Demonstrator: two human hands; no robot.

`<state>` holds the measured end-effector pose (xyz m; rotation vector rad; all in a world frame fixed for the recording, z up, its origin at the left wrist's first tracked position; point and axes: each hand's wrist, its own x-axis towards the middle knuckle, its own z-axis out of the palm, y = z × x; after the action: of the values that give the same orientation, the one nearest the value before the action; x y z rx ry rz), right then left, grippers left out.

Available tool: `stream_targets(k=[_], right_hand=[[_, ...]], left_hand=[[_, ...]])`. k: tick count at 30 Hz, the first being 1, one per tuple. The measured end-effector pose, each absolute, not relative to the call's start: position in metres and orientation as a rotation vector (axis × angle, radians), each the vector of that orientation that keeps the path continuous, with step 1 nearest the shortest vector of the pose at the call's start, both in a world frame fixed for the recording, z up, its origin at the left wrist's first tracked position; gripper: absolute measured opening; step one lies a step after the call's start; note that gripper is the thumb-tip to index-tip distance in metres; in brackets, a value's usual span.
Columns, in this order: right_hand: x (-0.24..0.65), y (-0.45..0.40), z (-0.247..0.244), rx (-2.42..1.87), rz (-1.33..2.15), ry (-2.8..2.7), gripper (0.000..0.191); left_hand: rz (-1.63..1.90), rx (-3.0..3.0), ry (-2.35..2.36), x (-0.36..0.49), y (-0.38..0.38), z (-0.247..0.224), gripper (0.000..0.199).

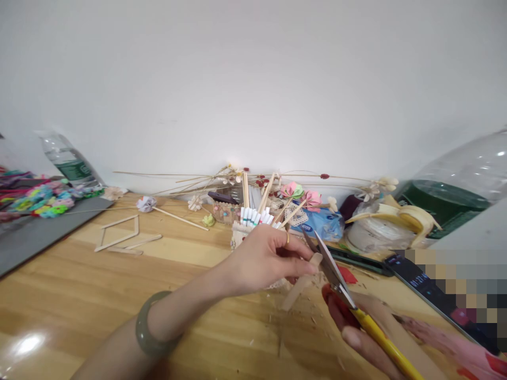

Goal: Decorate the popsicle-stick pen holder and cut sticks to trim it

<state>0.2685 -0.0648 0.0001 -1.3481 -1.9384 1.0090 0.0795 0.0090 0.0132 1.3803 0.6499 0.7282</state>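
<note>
One wooden strip, pale, flat, narrow. Long axis slanting, upper end toward scissors, lower end down-left. Pinched in left hand's fingers above table; right hand grasping scissors, blades parted.

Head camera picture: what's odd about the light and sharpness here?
Head view: a white glare spot burns out the table at lower left; the wall is evenly lit; the big bottle at right looks stretched, probably by a wide lens; the right hand looks slightly soft; blocky squares hide part of the phone.
</note>
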Motion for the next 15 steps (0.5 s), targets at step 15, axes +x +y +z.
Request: stream_targets(k=[15], right_hand=[[0.288, -0.059, -0.033, -1.408, 0.817, -1.92, 0.046]], left_hand=[[0.78, 1.555, 0.662, 0.078, 0.011, 0.009, 0.021]])
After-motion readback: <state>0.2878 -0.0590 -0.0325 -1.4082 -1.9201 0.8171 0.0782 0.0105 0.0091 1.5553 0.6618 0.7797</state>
